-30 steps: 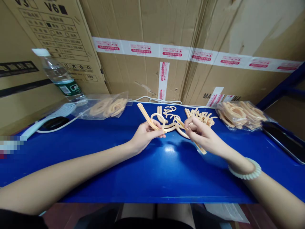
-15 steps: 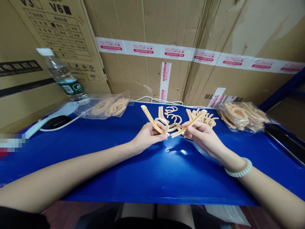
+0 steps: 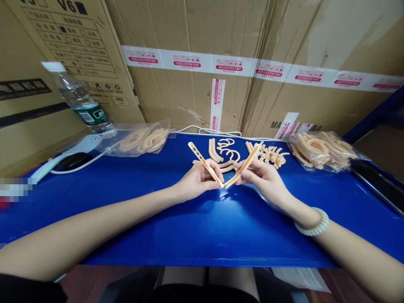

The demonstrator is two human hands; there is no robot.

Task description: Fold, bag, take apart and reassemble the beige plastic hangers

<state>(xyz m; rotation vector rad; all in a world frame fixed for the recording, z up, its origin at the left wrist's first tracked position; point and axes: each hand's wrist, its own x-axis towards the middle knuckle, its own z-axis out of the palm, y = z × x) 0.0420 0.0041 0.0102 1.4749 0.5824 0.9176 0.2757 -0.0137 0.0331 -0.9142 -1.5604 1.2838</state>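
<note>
My left hand (image 3: 198,182) pinches a beige plastic hanger arm (image 3: 202,156), narrow and slotted near its raised end. My right hand (image 3: 263,180) grips a second curved hanger arm (image 3: 244,167), its outer end tilted up to the right. The lower ends of both arms meet or nearly meet between my hands; whether they are joined I cannot tell. Just behind lie loose curved arms (image 3: 213,150), C-shaped hooks (image 3: 232,155) and a heap of small beige parts (image 3: 273,155).
Clear bags of beige parts lie at left (image 3: 145,141) and right (image 3: 322,149). A water bottle (image 3: 80,103) stands back left, near a pale blue long-handled object (image 3: 66,155) and a black oval object (image 3: 75,160). A phone-like dark slab (image 3: 377,187) lies right. Cardboard boxes (image 3: 189,101) wall the back.
Both hands have drawn slightly closer, bringing the two arms' lower ends together. The left piece has been turned, so its slots show and the pale hook beside it is out of sight.
</note>
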